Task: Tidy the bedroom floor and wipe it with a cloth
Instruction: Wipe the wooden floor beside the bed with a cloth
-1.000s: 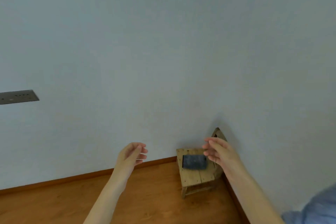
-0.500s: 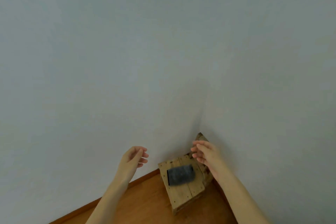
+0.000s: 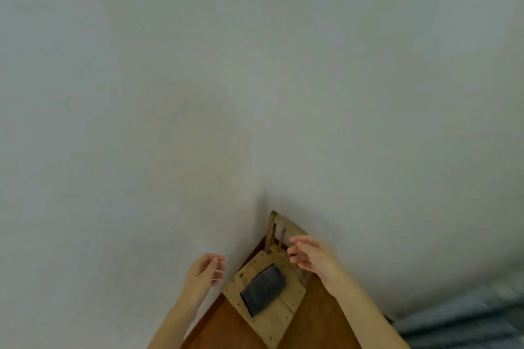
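Both hands up in front, empty. Left hand [image 3: 202, 273] has fingers loosely curled, relaxed, gripping nothing. Right hand [image 3: 313, 258] has fingers spread and slightly bent, also gripping nothing.

Between the two hands and a bit below them: small wooden chair [image 3: 269, 300] tucked into the room corner, backrest against the wall [image 3: 255, 93] just above the right hand's fingertips. Right hand hovers over the chair's back edge; can't tell if it touches the wood.

Dark grey folded cloth [image 3: 263, 290] lies flat on the chair seat, below and between the hands, nearer the right one. Neither hand touches it.

Wooden floor [image 3: 226, 329] shows below the left wrist and under the chair. Grey-blue fabric [image 3: 467, 317], blurred, sits below and outboard of the right forearm.
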{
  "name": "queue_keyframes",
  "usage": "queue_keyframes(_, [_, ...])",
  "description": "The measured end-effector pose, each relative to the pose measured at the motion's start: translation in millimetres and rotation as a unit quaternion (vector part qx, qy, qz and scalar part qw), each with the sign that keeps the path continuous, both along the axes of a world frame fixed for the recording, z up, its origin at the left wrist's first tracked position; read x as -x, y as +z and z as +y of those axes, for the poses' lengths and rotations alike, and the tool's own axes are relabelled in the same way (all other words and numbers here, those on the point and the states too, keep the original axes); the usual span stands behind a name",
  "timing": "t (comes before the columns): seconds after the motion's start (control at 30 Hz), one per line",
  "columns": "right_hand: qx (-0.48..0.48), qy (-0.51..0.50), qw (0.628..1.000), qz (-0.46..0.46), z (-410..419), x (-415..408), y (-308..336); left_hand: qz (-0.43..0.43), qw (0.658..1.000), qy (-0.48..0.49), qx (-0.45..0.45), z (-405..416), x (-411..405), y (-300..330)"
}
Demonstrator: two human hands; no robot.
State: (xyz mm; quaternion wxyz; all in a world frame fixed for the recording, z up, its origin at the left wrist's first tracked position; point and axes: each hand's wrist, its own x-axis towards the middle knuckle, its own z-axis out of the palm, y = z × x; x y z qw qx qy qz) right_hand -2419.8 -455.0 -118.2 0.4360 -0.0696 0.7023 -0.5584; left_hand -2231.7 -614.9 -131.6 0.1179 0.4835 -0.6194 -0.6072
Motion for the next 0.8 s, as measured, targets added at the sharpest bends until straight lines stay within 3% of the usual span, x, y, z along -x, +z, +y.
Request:
queue_keyframes(0.37, [0.019,-0.192,0.98,-0.046,-29.5,-32.8,-48.4,-0.048,0.977,-0.205,-0.026,-83.1,33.5,-38.8])
queue_keyframes(0.8, [-0.039,-0.259,0.962,-0.074,-32.7,-38.2,-143.7,-0.104,0.971,-0.193,-0.092,-107.7,76.4,-138.3])
